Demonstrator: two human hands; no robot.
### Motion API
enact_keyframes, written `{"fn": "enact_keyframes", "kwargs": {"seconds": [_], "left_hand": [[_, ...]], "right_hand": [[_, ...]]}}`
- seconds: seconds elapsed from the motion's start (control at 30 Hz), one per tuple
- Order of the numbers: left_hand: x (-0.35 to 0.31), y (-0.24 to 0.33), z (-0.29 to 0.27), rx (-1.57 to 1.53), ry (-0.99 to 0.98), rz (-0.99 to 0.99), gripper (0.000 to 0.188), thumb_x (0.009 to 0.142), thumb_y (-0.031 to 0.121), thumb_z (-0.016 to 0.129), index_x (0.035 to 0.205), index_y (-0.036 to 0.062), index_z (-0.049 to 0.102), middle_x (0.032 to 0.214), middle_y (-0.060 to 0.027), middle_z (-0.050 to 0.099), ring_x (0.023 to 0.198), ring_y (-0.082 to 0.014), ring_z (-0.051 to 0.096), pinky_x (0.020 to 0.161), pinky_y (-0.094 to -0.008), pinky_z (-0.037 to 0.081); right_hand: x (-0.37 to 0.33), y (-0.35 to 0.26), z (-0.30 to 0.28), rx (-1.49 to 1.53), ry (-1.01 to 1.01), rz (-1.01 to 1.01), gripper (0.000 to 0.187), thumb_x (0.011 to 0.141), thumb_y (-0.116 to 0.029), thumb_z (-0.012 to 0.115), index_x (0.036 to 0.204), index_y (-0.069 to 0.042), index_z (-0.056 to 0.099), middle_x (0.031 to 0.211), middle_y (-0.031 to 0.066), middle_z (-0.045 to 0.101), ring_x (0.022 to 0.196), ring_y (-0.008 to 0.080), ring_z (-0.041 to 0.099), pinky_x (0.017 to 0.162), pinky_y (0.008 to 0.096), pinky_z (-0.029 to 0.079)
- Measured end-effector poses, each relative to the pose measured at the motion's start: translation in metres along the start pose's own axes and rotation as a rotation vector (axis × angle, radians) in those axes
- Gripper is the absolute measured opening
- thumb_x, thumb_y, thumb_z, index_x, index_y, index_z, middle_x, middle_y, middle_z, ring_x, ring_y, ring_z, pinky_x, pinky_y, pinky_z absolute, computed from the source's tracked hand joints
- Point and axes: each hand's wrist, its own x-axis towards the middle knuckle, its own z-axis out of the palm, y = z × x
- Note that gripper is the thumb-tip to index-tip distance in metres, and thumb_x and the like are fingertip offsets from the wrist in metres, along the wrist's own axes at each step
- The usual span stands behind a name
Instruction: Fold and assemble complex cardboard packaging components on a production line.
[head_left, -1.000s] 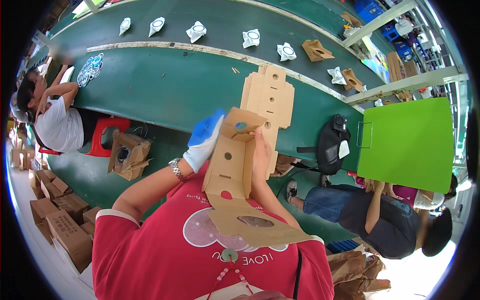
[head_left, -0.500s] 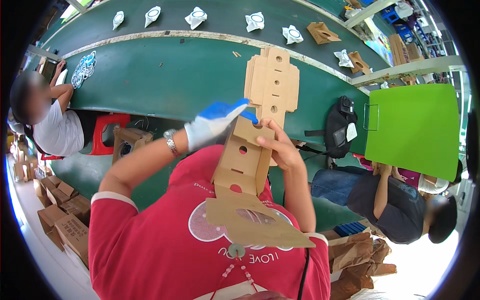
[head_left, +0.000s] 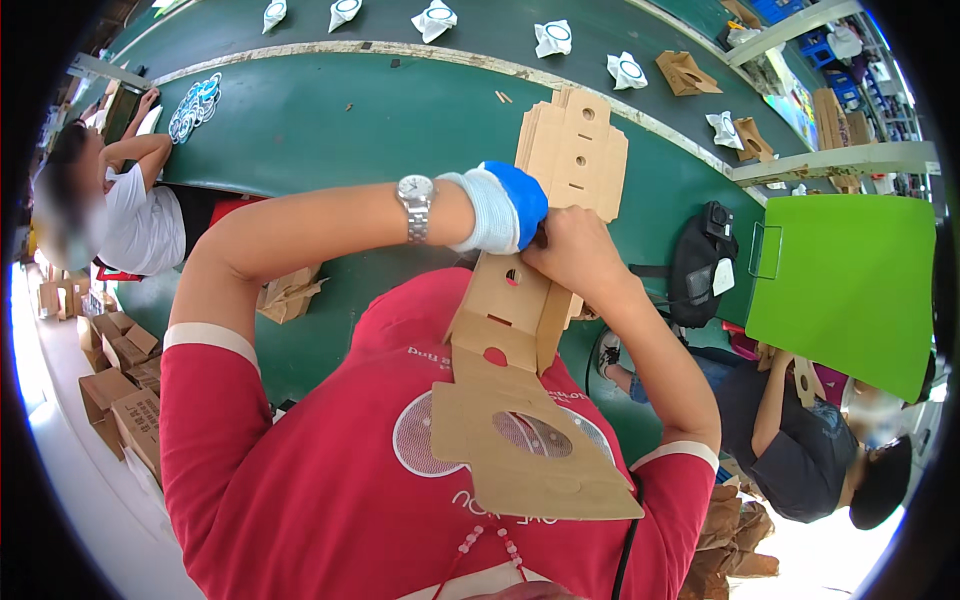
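Note:
A partly folded brown cardboard box (head_left: 492, 300) stretches from my hands down against my chest, its long lid flap (head_left: 468, 430) with a large oval cutout hanging nearest me. My left hand (head_left: 512, 207), in a white glove with a blue coated palm, is bent over the box's far end, its fingertips hidden. Against it, my bare right hand (head_left: 578, 250) has its fingers curled round the far right corner of the same box. Just beyond both hands lies a stack of flat cardboard box blanks (head_left: 560, 150) with round holes and slots.
Beyond the green table (head_left: 330, 130), a dark belt carries white wrapped items (head_left: 435, 20) and an open carton (head_left: 686, 74). Round stickers (head_left: 196, 107) lie at left, a black bag (head_left: 703, 265) at right. One person sits left; others are by a green board (head_left: 840, 290).
My left hand has turned over and come down onto the box's far end, meeting my right hand there. My right hand's fingers have curled in tighter. The view has shifted slightly left.

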Motion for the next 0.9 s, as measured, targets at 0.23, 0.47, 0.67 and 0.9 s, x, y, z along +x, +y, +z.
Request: {"fn": "enact_keyframes", "kwargs": {"seconds": [0.23, 0.47, 0.67, 0.9], "left_hand": [[-0.007, -0.072, -0.022, -1.382, 0.428, 0.119, 0.04, 0.101, 0.028, 0.052, 0.136, 0.0103, 0.054, 0.132, -0.0049, 0.059, 0.115, -0.0204, 0.059, 0.096, -0.0394, 0.049], [-0.009, -0.026, 0.059, -0.608, 0.716, 0.313, 0.092, 0.066, 0.048, 0.088, 0.138, 0.0074, 0.047, 0.137, -0.0088, 0.05, 0.125, -0.0225, 0.05, 0.102, -0.0385, 0.045], [0.002, -0.015, 0.055, -2.033, 0.759, 0.323, 0.045, 0.085, 0.014, 0.071, 0.126, 0.0044, 0.054, 0.122, -0.0066, 0.06, 0.112, -0.0171, 0.059, 0.099, -0.0353, 0.047], [0.004, -0.001, 0.098, -2.235, 0.55, 0.255, 0.041, 0.091, 0.017, 0.064, 0.129, 0.0066, 0.054, 0.119, -0.0049, 0.061, 0.113, -0.0187, 0.059, 0.1, -0.0376, 0.047]], "right_hand": [[0.017, 0.091, 0.017, 0.675, 0.369, 0.342, 0.035, 0.071, -0.022, 0.07, 0.082, 0.011, 0.066, 0.069, 0.0185, 0.067, 0.062, 0.0229, 0.067, 0.057, 0.0375, 0.052], [0.022, 0.051, 0.042, 0.867, 0.286, 0.511, 0.047, 0.077, -0.028, 0.073, 0.105, 0.009, 0.066, 0.092, 0.0183, 0.072, 0.087, 0.021, 0.069, 0.077, 0.0376, 0.054], [-0.011, 0.017, 0.043, 1.458, 0.619, -0.106, 0.1, 0.075, -0.033, 0.085, 0.149, 0.001, 0.028, 0.151, 0.0168, 0.036, 0.13, 0.0254, 0.048, 0.107, 0.0386, 0.04], [-0.048, 0.013, 0.065, 1.136, 0.61, 0.157, 0.091, 0.07, -0.019, 0.086, 0.141, 0.003, 0.033, 0.141, 0.0178, 0.043, 0.134, 0.0257, 0.042, 0.111, 0.0379, 0.036]]}}
